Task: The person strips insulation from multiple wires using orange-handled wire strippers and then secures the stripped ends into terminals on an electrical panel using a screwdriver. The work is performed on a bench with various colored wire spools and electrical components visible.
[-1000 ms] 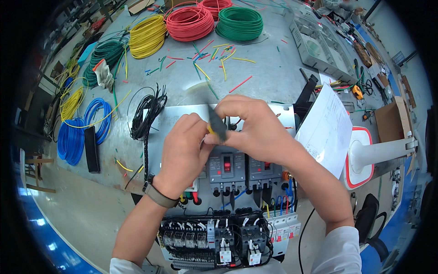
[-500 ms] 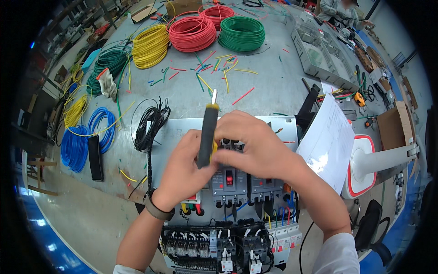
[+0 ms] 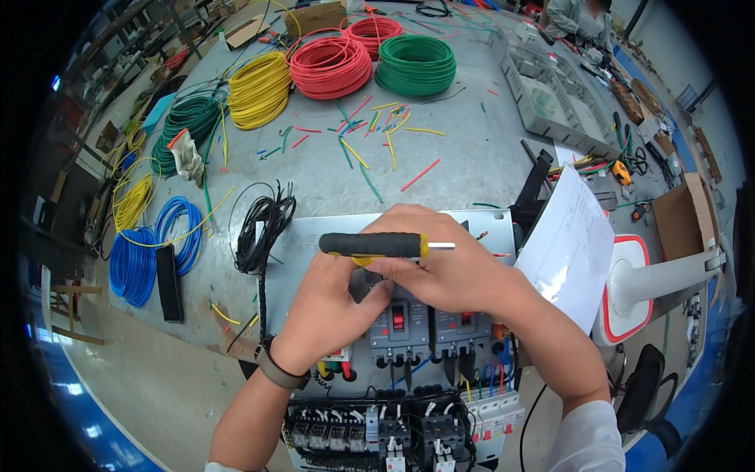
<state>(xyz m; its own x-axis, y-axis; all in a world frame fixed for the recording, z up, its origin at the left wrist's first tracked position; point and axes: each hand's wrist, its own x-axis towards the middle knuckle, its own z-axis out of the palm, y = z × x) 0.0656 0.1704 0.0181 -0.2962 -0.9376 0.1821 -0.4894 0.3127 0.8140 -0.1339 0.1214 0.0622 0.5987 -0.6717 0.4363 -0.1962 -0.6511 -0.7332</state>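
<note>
A screwdriver with a black and yellow crosswise handle (image 3: 373, 245) lies level above the breaker panel, its short metal tip pointing right. My right hand (image 3: 448, 271) is closed at it, thumb and fingers curled beneath the handle. My left hand (image 3: 330, 303) curls in from the left below the handle, thumb bent towards the right hand. Its other fingers are largely hidden, and so is what they grip. Below my hands, two grey breakers with red switches, a left breaker (image 3: 399, 334) and a right breaker (image 3: 462, 334), sit side by side on the metal mounting plate (image 3: 307, 236).
Relays (image 3: 334, 436) and small white breakers (image 3: 491, 421) line the near panel. A bundle of black wires (image 3: 263, 236) lies left. Red wire coils (image 3: 330, 67) and cut wire scraps are beyond. Papers (image 3: 566, 244) and a white arm-mounted device (image 3: 629, 287) stand right.
The screwdriver handle has turned clockwise, its tip swinging from pointing away to pointing right. My right hand has turned with it, while my left hand stays close by.
</note>
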